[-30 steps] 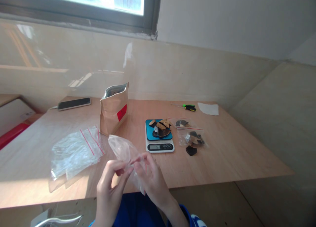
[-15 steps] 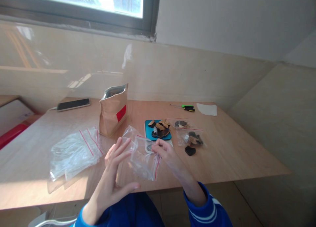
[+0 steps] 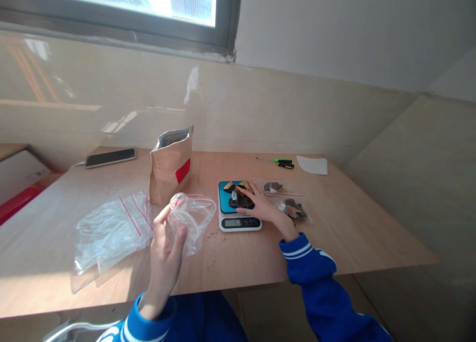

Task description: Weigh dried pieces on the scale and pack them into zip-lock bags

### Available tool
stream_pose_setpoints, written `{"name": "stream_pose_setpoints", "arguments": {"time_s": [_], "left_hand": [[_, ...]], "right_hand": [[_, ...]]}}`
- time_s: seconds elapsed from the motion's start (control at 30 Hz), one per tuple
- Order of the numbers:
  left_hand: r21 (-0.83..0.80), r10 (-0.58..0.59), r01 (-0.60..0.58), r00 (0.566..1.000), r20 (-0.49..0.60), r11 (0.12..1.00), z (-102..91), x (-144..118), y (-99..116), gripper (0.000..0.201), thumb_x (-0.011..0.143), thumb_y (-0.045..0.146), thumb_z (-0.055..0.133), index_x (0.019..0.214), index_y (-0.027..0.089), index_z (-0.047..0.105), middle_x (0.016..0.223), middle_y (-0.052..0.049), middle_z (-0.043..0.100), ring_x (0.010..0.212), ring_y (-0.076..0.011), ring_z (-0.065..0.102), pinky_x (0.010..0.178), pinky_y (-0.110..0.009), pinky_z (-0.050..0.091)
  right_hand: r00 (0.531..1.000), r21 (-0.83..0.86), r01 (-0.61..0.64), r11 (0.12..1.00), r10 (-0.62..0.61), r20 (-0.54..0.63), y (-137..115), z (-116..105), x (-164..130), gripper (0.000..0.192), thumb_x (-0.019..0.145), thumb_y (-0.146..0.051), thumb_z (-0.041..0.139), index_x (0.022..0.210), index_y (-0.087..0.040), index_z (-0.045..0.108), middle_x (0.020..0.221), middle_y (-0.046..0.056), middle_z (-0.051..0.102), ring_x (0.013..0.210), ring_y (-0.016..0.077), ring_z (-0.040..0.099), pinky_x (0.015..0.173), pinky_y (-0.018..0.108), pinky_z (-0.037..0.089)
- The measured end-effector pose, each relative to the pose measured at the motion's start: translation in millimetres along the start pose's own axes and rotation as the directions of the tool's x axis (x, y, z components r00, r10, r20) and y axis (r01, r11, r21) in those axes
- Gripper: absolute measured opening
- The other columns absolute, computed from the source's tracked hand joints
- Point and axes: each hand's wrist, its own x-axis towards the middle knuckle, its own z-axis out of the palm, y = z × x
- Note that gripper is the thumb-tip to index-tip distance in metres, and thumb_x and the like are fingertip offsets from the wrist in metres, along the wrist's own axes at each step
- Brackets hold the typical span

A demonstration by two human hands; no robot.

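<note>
Head view: my left hand [image 3: 165, 253] pinches the clear zip bag [image 3: 192, 217], mouth open toward 11 o'clock, long axis 11–5. My right hand [image 3: 265, 208], fingers spread, rests on pieces on the scale [image 3: 238, 215].

A small packing corner indoors: a plain wooden worktop [image 3: 334, 243] under a window [image 3: 148, 0], bearing a digital scale [image 3: 239, 218], zip bags [image 3: 111, 228] and a kraft pouch [image 3: 171, 168].

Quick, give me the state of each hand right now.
Left hand: closed on the open clear zip bag, held up.
Right hand: fingers spread on the dried pieces on the scale; grip unclear.
</note>
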Motion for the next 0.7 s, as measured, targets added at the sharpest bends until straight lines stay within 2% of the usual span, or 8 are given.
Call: {"name": "stream_pose_setpoints", "arguments": {"time_s": [0.07, 0.2, 0.4, 0.53, 0.7], "left_hand": [[0.008, 0.019, -0.019, 1.0, 0.023, 1.0, 4.0, -1, -1, 0.048, 0.093, 0.041, 0.046, 0.138, 0.028, 0.037, 0.147, -0.007, 0.046, 0.138, -0.0223, 0.039, 0.116, -0.044, 0.027], [0.03, 0.036, -0.037, 0.999, 0.021, 0.999, 14.5, -2, -5, 0.046, 0.095, 0.041, 0.041, 0.138, 0.024, 0.037, 0.146, -0.011, 0.045, 0.136, -0.0229, 0.041, 0.114, -0.043, 0.03], [-0.06, -0.036, 0.039, 0.998, 0.046, 0.997, 22.5, -5, -10, 0.048, 0.094, 0.043, 0.041, 0.138, 0.026, 0.032, 0.146, -0.012, 0.044, 0.132, -0.0233, 0.046, 0.11, -0.046, 0.035], [-0.101, -0.117, 0.123, 0.991, 0.066, 0.987, 27.2, -5, -15, 0.051, 0.093, 0.046, 0.043, 0.138, 0.025, 0.032, 0.144, -0.013, 0.044, 0.132, -0.0253, 0.045, 0.109, -0.048, 0.035], [-0.141, -0.077, 0.091, 0.992, 0.096, 0.986, 34.9, -4, -18, 0.049, 0.093, 0.043, 0.044, 0.137, 0.023, 0.032, 0.145, -0.015, 0.042, 0.135, -0.0247, 0.041, 0.113, -0.05, 0.028]], "right_hand": [[0.998, 0.013, 0.058, 0.998, -0.057, -0.034, 6, 4, 2, 0.068, 0.079, -0.054, 0.067, 0.14, -0.031, 0.048, 0.159, 0.011, 0.02, 0.148, 0.0332, 0.013, 0.117, 0.054, 0.021], [0.973, 0.041, 0.149, 0.988, -0.139, -0.182, 8, 10, -1, 0.054, 0.08, -0.047, 0.068, 0.128, -0.025, 0.058, 0.149, 0.013, 0.039, 0.143, 0.0311, 0.029, 0.115, 0.051, 0.028], [0.934, 0.13, 0.202, 0.971, -0.151, -0.323, 10, 14, 5, 0.04, 0.086, -0.035, 0.061, 0.123, -0.021, 0.057, 0.127, 0.013, 0.056, 0.125, 0.0264, 0.05, 0.109, 0.046, 0.038], [0.92, 0.144, 0.199, 0.969, -0.134, -0.368, 10, 17, 12, 0.035, 0.088, -0.033, 0.056, 0.12, -0.019, 0.056, 0.12, 0.013, 0.06, 0.12, 0.0258, 0.053, 0.106, 0.045, 0.039], [0.906, 0.151, 0.182, 0.972, -0.106, -0.41, 6, 19, 16, 0.033, 0.087, -0.034, 0.055, 0.115, -0.017, 0.058, 0.117, 0.014, 0.062, 0.117, 0.0264, 0.055, 0.104, 0.045, 0.04]]}}
